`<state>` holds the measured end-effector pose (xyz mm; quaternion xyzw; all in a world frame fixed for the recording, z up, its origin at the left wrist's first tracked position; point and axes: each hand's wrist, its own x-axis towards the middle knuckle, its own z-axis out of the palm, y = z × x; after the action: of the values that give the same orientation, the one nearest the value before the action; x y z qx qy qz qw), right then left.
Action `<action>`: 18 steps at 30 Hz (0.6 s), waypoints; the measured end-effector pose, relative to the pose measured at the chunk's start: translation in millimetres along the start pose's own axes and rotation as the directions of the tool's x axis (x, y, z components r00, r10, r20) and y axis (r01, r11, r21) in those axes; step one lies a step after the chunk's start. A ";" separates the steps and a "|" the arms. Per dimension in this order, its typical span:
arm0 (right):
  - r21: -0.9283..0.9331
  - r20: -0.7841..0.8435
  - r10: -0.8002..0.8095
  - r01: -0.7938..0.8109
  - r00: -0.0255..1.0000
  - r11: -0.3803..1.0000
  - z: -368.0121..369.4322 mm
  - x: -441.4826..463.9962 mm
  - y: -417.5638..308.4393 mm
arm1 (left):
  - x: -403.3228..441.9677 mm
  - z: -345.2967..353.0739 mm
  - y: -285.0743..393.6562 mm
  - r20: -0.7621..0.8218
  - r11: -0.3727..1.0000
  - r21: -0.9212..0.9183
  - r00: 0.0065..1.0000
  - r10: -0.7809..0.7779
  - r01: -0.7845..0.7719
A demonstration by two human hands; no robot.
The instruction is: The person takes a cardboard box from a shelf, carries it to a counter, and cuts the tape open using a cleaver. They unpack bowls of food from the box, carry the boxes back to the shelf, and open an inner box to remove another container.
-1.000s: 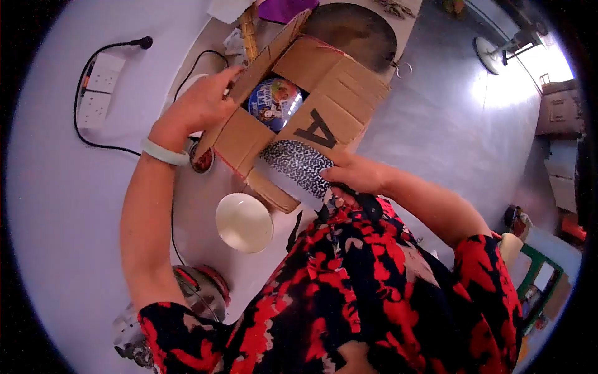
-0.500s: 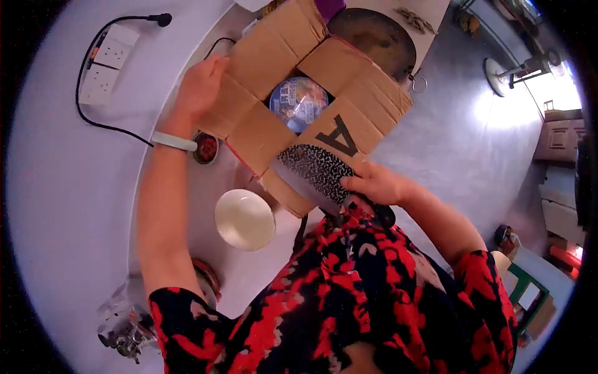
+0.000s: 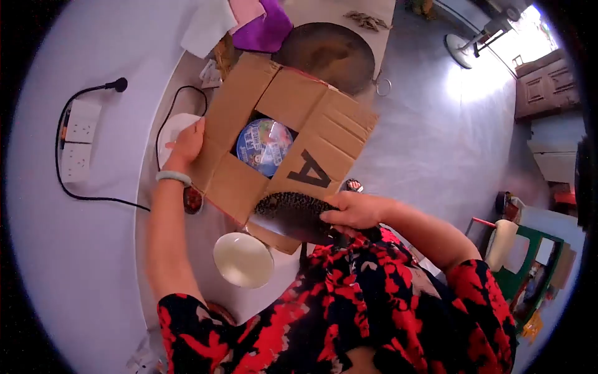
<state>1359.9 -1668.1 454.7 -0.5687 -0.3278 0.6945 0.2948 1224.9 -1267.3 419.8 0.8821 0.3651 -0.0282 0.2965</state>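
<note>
An open cardboard box [image 3: 311,118] sits on the counter, its flaps folded outward. Inside its opening shows a round blue container [image 3: 264,148] with a printed, shiny lid. At the box's left flap is my left hand [image 3: 189,143], its fingers against the cardboard edge; whether they grip it is hard to see. My right hand [image 3: 356,210] is closed on the handle end of a cleaver [image 3: 293,215] with a speckled dark pattern on its broad blade. The blade lies over the near flap of the box.
A cream bowl [image 3: 243,260] stands near the box, and a small dish of red food [image 3: 193,201] is left of it. Behind lie a large dark round pan [image 3: 330,53] and a purple cloth [image 3: 265,28]. A black cable runs from the wall sockets [image 3: 78,142].
The left flap, raised at first, now lies folded outward with my left hand beside it. The camera view has shifted. The cleaver stays in my right hand.
</note>
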 end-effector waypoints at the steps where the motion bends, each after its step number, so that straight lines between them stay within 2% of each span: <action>1: -0.002 0.005 -0.005 0.005 1.000 1.000 -0.7 -0.7 -0.2 | -0.8 4.7 1.3 -0.012 0.998 0.053 1.000 -0.029 0.029; 3: -0.002 0.018 -0.020 0.020 1.000 1.000 -1.2 -2.5 2.3 | 1.7 4.1 1.6 0.024 0.998 0.070 1.000 -0.003 0.001; 6: -0.032 0.038 -0.064 0.066 0.997 0.997 -4.5 -3.5 1.9 | -14.5 -0.5 29.2 0.038 0.982 0.145 0.991 -0.127 0.120; 9: -0.062 0.035 -0.109 0.111 0.993 0.992 -9.6 -17.4 -8.5 | -11.0 -7.9 22.3 -0.045 0.949 0.314 0.998 0.032 -0.016; 11: -0.031 0.052 -0.105 0.107 0.993 0.994 -23.0 -33.0 -10.1 | -22.1 -13.9 33.9 -0.208 0.892 0.438 0.952 0.223 -0.112; 13: -0.010 -0.026 -0.125 0.125 0.992 0.992 -43.0 -48.2 -8.2 | -29.2 -17.2 46.7 -0.338 0.785 0.591 0.827 0.449 -0.185; 15: -0.063 -0.114 -0.106 0.099 0.988 0.993 -70.2 -60.8 -1.9 | -43.3 -19.0 76.8 -0.347 0.705 0.651 0.715 0.606 -0.282; 16: 0.058 -0.165 -0.165 0.177 0.972 0.983 -81.3 -72.6 -3.7 | -51.2 -17.2 96.6 -0.342 0.656 0.682 0.652 0.677 -0.324; 18: 0.129 -0.226 -0.159 0.191 0.961 0.973 -111.1 -80.6 12.1 | -67.7 -0.8 137.8 -0.371 0.739 0.574 0.693 0.618 -0.353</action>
<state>1483.1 -1725.2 477.9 -0.5850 -0.2904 0.6230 0.4305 1266.3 -1386.1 507.7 0.9620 0.1604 0.2174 -0.0396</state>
